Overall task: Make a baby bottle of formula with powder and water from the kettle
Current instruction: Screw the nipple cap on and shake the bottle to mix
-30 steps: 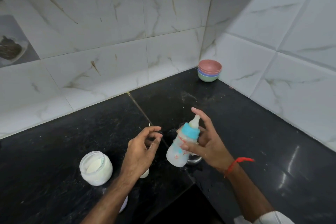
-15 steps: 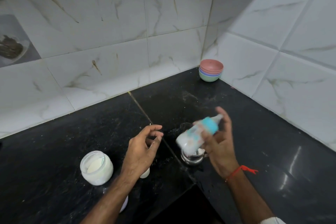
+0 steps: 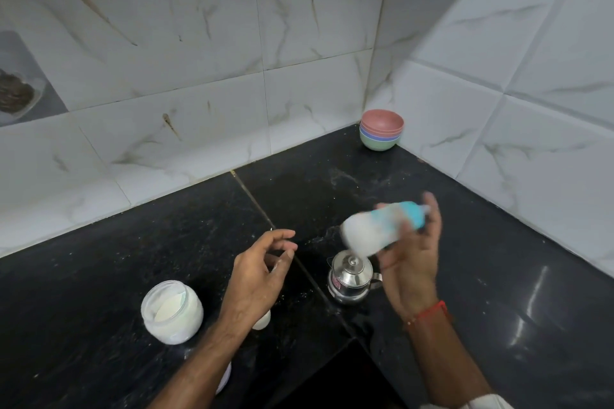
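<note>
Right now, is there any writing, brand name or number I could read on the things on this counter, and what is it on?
No text here can be read.
Kettle: a small red label low on its side, too small to make out.
Baby bottle: pale markings on its body, smeared by motion blur in the right hand.
Powder jar: no label shows.
Stacked bowls: plain, no print.

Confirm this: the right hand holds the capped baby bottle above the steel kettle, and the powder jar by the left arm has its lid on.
One error: the head view shows the powder jar open, without its lid. The rest stands: the right hand holds the capped baby bottle above the steel kettle.
</note>
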